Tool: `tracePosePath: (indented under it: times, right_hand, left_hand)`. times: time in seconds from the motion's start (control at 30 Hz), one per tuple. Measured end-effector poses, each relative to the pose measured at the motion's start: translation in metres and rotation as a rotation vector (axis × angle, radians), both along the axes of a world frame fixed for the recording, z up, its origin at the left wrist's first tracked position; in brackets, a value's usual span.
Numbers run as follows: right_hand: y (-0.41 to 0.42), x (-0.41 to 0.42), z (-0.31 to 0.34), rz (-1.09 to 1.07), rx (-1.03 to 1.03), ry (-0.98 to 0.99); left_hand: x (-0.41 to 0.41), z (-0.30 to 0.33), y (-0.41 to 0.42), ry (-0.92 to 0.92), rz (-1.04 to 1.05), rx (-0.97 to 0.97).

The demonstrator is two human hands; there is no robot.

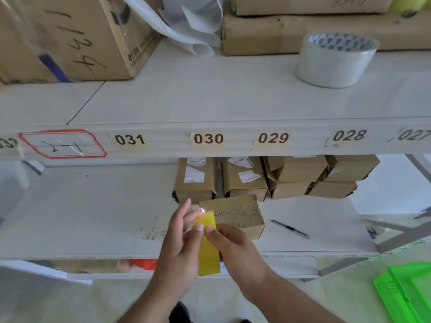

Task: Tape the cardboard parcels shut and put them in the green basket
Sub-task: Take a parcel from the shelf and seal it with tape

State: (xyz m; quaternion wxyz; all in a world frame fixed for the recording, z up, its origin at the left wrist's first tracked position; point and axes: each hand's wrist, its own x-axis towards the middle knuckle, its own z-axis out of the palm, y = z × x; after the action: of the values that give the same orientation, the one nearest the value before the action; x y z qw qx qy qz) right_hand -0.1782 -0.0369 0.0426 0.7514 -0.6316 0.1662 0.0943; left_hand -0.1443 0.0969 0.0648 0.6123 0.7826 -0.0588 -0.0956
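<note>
Left hand: fingers pinch the yellow tape roll, steadying it.
Right hand: fingertips pinched at the roll's face, likely picking the tape end loose (end itself too small to see).
Cardboard parcel: on the lower shelf just behind the hands, within reach.
Green basket: floor, far right.

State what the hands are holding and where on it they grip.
Both hands hold a yellow tape roll. The left hand grips its left side, fingers over the top; the right hand pinches the upper right edge, apparently at the tape's loose end.
</note>
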Motion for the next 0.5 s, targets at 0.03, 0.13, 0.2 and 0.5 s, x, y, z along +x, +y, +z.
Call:
tracePosePath:
  times: [0.03,0.13,0.2,0.5]
  right_hand:
    - [-0.003,0.000,0.004,-0.025,0.002,-0.018]
    - [-0.012,-0.004,0.023,-0.037,-0.002,-0.085]
    - [-0.014,-0.008,0.029,-0.023,-0.024,-0.110]
    - [-0.010,-0.021,0.046,0.030,-0.114,-0.157]
  left_hand:
    - [-0.001,0.005,-0.002,-0.022,-0.012,0.027]
    - [0.002,0.018,-0.001,-0.072,-0.024,0.100]
    - [0.004,0.027,0.000,-0.072,0.023,0.111]
    - [-0.004,0.053,0.000,-0.180,0.110,0.058]
